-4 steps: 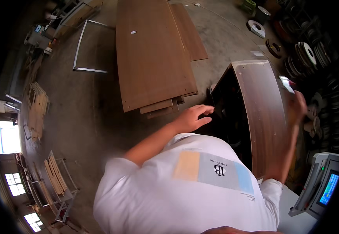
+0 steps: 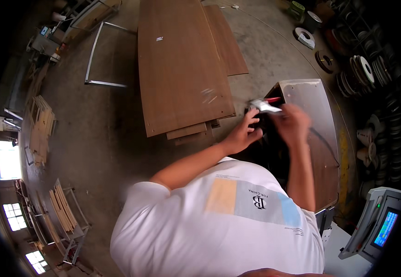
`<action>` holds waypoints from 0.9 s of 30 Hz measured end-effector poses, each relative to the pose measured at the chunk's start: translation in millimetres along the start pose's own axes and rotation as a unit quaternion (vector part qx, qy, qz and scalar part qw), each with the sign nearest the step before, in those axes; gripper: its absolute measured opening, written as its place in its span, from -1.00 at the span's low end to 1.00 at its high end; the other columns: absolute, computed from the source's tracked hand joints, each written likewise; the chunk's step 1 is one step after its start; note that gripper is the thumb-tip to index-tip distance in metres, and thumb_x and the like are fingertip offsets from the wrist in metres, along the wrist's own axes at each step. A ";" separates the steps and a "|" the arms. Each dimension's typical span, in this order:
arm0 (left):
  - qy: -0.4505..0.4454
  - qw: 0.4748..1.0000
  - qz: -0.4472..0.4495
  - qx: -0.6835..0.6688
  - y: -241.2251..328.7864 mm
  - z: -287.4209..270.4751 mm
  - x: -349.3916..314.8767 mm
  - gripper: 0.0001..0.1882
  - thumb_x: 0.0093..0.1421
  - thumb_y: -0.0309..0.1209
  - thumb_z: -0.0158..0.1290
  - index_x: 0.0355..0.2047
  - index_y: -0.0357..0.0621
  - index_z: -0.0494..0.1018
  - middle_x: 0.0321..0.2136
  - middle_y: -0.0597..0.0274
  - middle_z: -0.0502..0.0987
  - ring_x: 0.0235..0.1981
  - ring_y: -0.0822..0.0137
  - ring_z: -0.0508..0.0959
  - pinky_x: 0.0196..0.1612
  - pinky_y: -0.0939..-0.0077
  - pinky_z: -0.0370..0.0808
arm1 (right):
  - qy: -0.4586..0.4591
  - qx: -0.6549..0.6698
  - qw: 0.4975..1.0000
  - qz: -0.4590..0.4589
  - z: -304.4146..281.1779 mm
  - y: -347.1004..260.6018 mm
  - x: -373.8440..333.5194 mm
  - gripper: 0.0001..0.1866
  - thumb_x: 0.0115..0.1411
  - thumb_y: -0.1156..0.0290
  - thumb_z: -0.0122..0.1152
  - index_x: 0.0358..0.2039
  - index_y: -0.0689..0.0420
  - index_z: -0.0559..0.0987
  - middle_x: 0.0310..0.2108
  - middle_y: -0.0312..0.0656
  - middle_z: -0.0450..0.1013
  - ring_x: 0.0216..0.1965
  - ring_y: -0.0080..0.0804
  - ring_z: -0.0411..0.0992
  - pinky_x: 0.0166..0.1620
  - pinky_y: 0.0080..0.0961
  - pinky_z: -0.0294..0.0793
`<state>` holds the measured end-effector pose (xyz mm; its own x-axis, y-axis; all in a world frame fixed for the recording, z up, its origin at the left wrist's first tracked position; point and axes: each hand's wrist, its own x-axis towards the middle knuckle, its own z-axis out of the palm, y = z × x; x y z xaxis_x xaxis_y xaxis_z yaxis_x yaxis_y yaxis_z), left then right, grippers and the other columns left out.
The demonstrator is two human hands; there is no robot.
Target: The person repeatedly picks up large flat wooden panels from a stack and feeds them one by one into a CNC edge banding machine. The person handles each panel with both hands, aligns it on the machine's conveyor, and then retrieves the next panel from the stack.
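Note:
My right hand (image 2: 293,123), blurred by motion, is closed around a silver-and-red hand tool (image 2: 266,106) above the far end of a brown machine housing (image 2: 314,120). From that hand a dark hose (image 2: 326,144) runs down across the housing's top. Just left of the tool is my left hand (image 2: 244,135), its fingers bent and apart with nothing visible in them. Whether its fingertips touch the tool I cannot tell. Ahead lies a stack of large brown wood panels (image 2: 182,69). Several pale streaks (image 2: 208,96) show blurred over the top panel's near right corner.
A grey control box with a lit screen (image 2: 379,226) stands at my right. Rolls of edging strip (image 2: 358,74) line the right side, by a cable on the floor. At left are a metal frame (image 2: 106,83) and leaning boards (image 2: 41,127).
My right hand has swung left from beyond the housing's right side, bringing the tool beside my left hand. The left hand has moved slightly right and forward. Pale streaks have appeared over the panel.

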<state>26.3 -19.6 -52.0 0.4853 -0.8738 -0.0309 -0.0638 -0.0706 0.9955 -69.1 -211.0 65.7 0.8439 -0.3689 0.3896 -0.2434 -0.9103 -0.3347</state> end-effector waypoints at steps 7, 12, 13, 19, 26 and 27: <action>0.309 0.805 0.048 -0.505 -15.1 -108.3 49.2 -0.68 0.44 -0.09 -0.11 0.01 0.00 0.40 -0.01 0.23 0.53 0.01 0.29 0.54 0.04 0.29 0.53 | -0.267 0.025 0.958 0.097 85.8 -29.6 12.2 -0.60 0.11 0.35 0.29 0.00 -0.05 0.50 -0.32 -0.20 0.61 -0.29 -0.06 0.58 -0.27 -0.19 0.55; 0.555 0.706 -0.023 -0.438 -87.2 -300.9 3.3 -0.64 0.47 -0.06 -0.20 -0.36 -0.01 0.33 -0.45 0.22 0.48 -0.52 0.35 0.45 -0.54 0.44 0.38 | -0.067 -0.140 0.965 0.213 36.1 120.9 -66.6 -0.73 0.15 0.34 0.27 -0.10 -0.07 0.59 -0.36 -0.13 0.60 -0.29 -0.04 0.56 -0.24 -0.16 0.54; 0.562 0.747 -0.105 -0.338 -119.6 -343.2 -29.5 -0.63 0.46 -0.07 -0.15 -0.40 -0.04 0.31 -0.53 0.24 0.45 -0.66 0.43 0.36 -0.68 0.48 0.23 | -0.011 -0.144 0.973 0.181 17.7 154.6 -83.8 -0.76 0.17 0.32 0.27 -0.13 -0.06 0.62 -0.37 -0.13 0.59 -0.30 -0.05 0.56 -0.25 -0.17 0.54; 0.077 0.870 -0.442 0.205 -112.0 -329.5 -134.5 -0.75 0.23 -0.25 0.07 -0.49 -0.08 0.32 -0.71 0.36 0.35 -0.77 0.50 0.29 -0.72 0.46 0.20 | 0.039 -0.337 0.862 0.378 -51.0 297.9 -167.9 -0.69 0.29 0.06 0.13 -0.11 -0.08 0.67 -0.15 -0.17 0.61 -0.15 -0.03 0.54 -0.07 -0.15 0.50; -0.068 0.847 -0.514 0.116 -30.2 -191.3 -143.6 -0.73 0.24 -0.21 0.10 -0.38 -0.09 0.29 -0.69 0.36 0.36 -0.72 0.50 0.29 -0.68 0.48 0.24 | -0.013 -0.190 0.863 0.467 28.9 340.2 -110.4 -0.55 0.34 -0.10 -0.04 -0.02 -0.11 0.63 -0.07 -0.12 0.58 -0.04 0.05 0.50 -0.01 -0.10 0.45; -0.019 0.835 -0.541 0.100 -35.4 -190.0 -154.5 -0.74 0.25 -0.22 0.09 -0.38 -0.08 0.29 -0.69 0.35 0.36 -0.73 0.50 0.29 -0.69 0.49 0.24 | -0.017 -0.173 0.870 0.462 40.2 335.7 -93.6 -0.55 0.35 -0.09 -0.06 -0.03 -0.09 0.63 -0.07 -0.11 0.58 -0.05 0.06 0.50 0.00 -0.11 0.44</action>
<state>119.3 209.3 -65.4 0.3250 -0.2606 -0.9091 0.2469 -0.9046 0.3476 -210.6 -474.5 -117.6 0.2243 -0.9724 0.0649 -0.9494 -0.2330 -0.2108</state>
